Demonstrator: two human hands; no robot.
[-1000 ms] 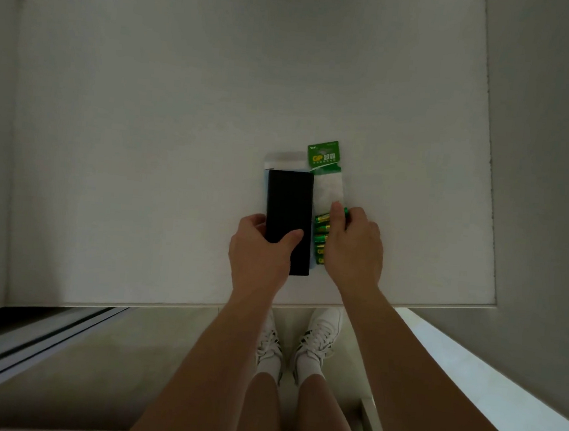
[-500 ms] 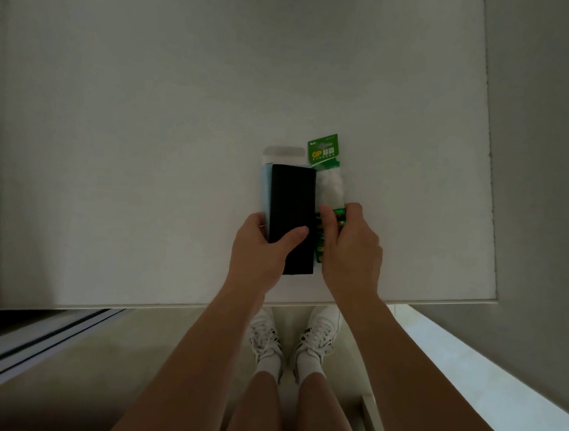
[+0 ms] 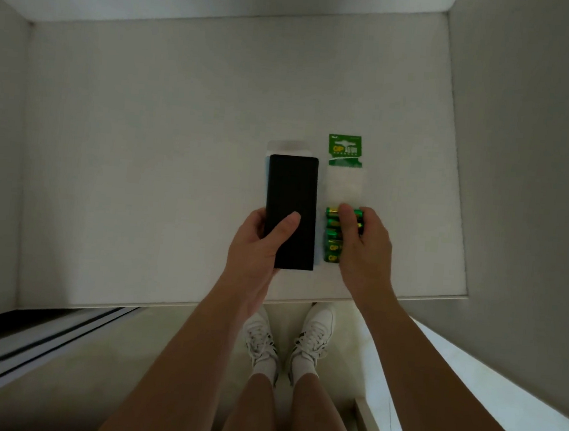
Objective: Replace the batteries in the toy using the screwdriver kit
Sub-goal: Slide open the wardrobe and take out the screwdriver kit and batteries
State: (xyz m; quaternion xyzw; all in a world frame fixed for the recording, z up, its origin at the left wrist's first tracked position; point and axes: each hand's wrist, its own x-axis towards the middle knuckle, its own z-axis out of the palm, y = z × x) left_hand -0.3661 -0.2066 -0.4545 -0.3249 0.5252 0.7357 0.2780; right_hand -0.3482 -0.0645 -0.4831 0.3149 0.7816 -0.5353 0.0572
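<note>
**Item 1.** Flat black rectangular case (image 3: pixel 291 195), judged to be the screwdriver kit. It lay near the front edge of the white worktop (image 3: pixel 162 177). The left hand (image 3: pixel 259 247) gripped its lower half, thumb across the lid and fingers wrapped round the left edge.

**Item 2.** Clear pack of green-and-gold batteries (image 3: pixel 332 245) with a green card header, just right of the case. The right hand (image 3: pixel 365 244) pinched the topmost cells.

**Toy.** Not in view.

**Step.** Supplies being readied; the task looked barely begun.

**Next.** Probably opening the case, which calls for freeing the right hand.

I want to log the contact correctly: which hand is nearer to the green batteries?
The right. The right hand is on the green batteries, with thumb and fingers curled over them. The left hand is to their left and grips the black case.
</note>
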